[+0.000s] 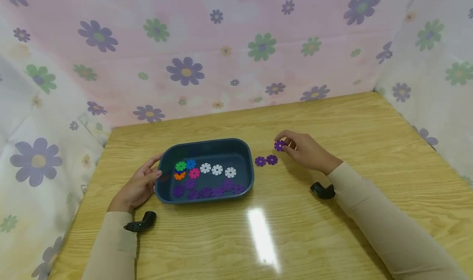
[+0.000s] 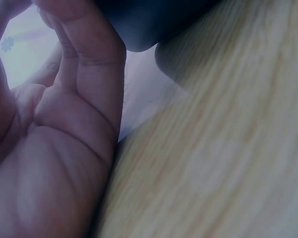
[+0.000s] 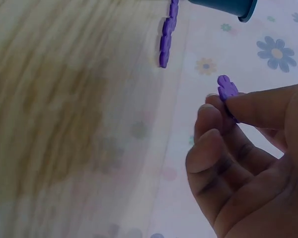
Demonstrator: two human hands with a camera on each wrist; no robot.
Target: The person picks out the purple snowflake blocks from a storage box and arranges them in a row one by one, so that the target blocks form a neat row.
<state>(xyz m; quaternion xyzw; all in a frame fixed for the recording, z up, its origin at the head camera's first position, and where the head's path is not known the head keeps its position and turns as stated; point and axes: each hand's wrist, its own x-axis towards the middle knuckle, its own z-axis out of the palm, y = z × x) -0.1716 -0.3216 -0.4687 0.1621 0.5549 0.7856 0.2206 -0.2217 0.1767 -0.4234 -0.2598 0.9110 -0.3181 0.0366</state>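
Note:
My right hand [image 1: 304, 150] pinches a purple snowflake disc [image 1: 279, 145] between thumb and fingertips, above the table to the right of the dark blue tub [image 1: 204, 202]. In the right wrist view the held disc [image 3: 227, 88] shows nearly edge-on. Two more purple discs [image 1: 260, 161] lie side by side on the table just past the tub's right end. My left hand [image 1: 140, 185] grips the tub's left end, thumb at the rim and fingers along the outer wall. Inside the tub are several purple discs [image 1: 206, 192], three white discs [image 1: 217, 170], and green, blue, orange and pink ones.
The wood-grain table [image 1: 207, 243] reaches back to a flower-print cloth [image 1: 221, 46] that hangs behind and at both sides. A black wrist device sits by each cuff, one at the left [image 1: 142, 222] and one at the right [image 1: 322, 190].

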